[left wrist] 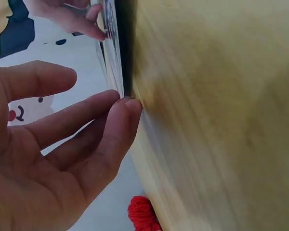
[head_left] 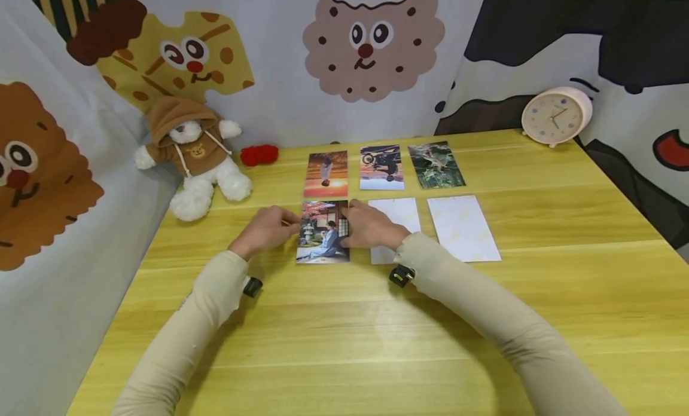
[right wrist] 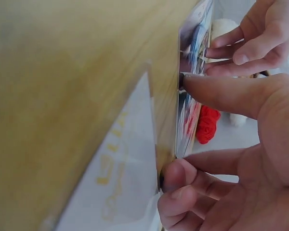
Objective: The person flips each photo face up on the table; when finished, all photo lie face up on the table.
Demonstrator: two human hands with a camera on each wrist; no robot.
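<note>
A photo card (head_left: 321,239) of a seated figure in blue lies face up on the table. At its left edge, my left hand (head_left: 265,229) touches the border with its fingertips (left wrist: 131,108); one digit stands apart from the card. My right hand (head_left: 370,225) touches the right edge, thumb (right wrist: 216,91) apart from the other fingers (right wrist: 180,175). Just above lies a sunset photo card (head_left: 325,176), close to the first one's top edge. A white face-down card (head_left: 404,211) is partly hidden under my right hand and wrist.
Another white card (head_left: 464,228) lies to the right. Along the back row are a photo of a bicycle and person (head_left: 382,168) and a green photo (head_left: 436,165). A hooded plush toy (head_left: 196,156), red yarn (head_left: 259,155) and a round alarm clock (head_left: 557,115) stand near the curtain.
</note>
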